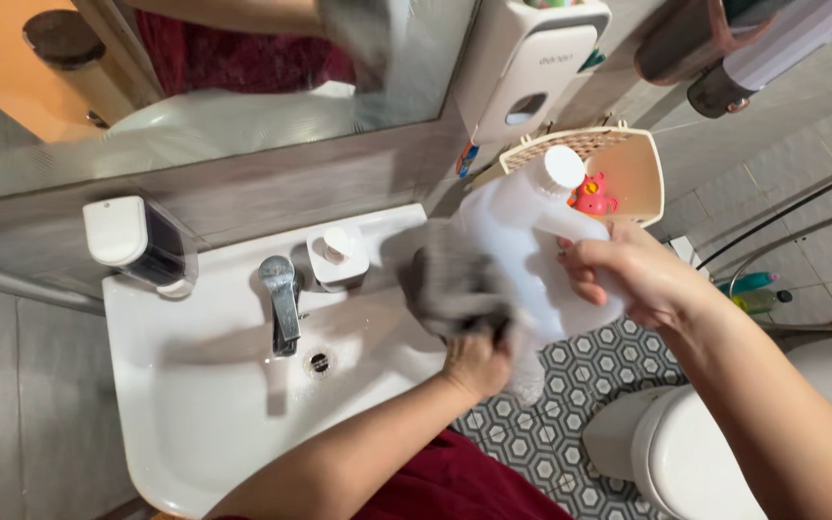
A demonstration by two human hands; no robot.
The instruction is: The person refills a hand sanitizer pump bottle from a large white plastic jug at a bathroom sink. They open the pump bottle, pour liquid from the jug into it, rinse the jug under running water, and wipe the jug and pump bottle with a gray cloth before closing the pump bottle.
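Observation:
My right hand (633, 274) grips the handle of a large white plastic jug (517, 221) with a white cap, tilted over the right edge of the white sink (195, 404). My left hand (477, 361) holds a dark grey cloth (455, 284) bunched up just below and against the jug's side. The cloth is blurred. Both hands are over the sink's right rim, above the patterned floor.
A chrome tap (283, 299) stands at the sink's back, a white soap dispenser (339, 252) beside it. A wall dispenser (137, 241) hangs at left, a beige basket (618, 169) at right. A white toilet (695, 443) is at lower right. A mirror (195, 87) is above.

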